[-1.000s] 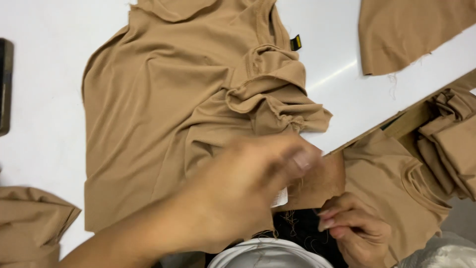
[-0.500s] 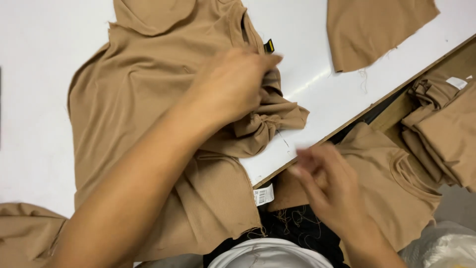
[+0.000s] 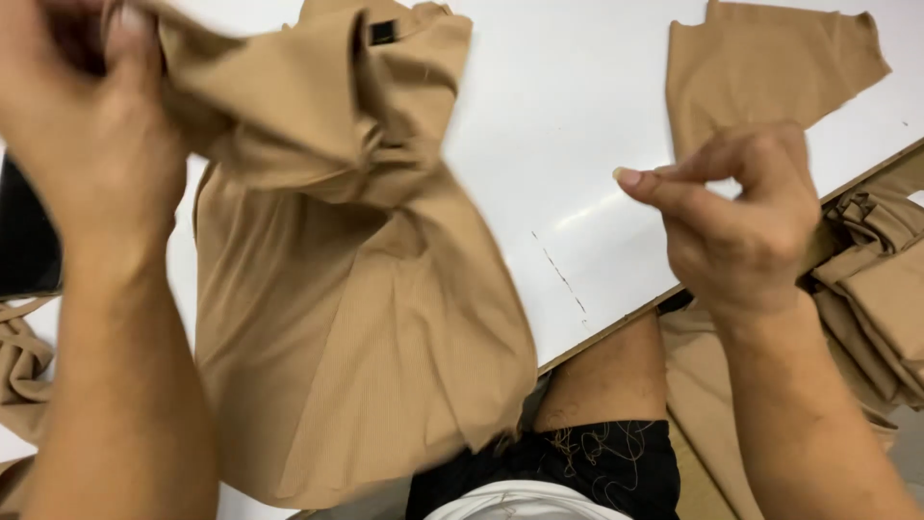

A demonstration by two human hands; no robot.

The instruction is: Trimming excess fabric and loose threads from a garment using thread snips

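My left hand [image 3: 91, 125] is raised at the upper left and grips a bunched part of a tan knit garment [image 3: 356, 318]. The garment hangs from that hand over the white table [image 3: 568, 125] and down past its front edge. A small black label [image 3: 383, 32] shows near the garment's top. My right hand [image 3: 741, 226] is lifted over the table's edge at the right, thumb and fingers pinched together; whether anything thin is between them I cannot see.
A flat tan fabric piece [image 3: 760, 77] lies on the table at the upper right. More tan pieces are piled at the right [image 3: 881, 299] and at the lower left [image 3: 19, 371]. A dark object [image 3: 24, 241] sits at the left edge. My knee [image 3: 602, 380] shows below the table.
My left hand has gripped the garment and lifted it off the table toward the upper left. My right hand has risen from below the table's edge to above it.
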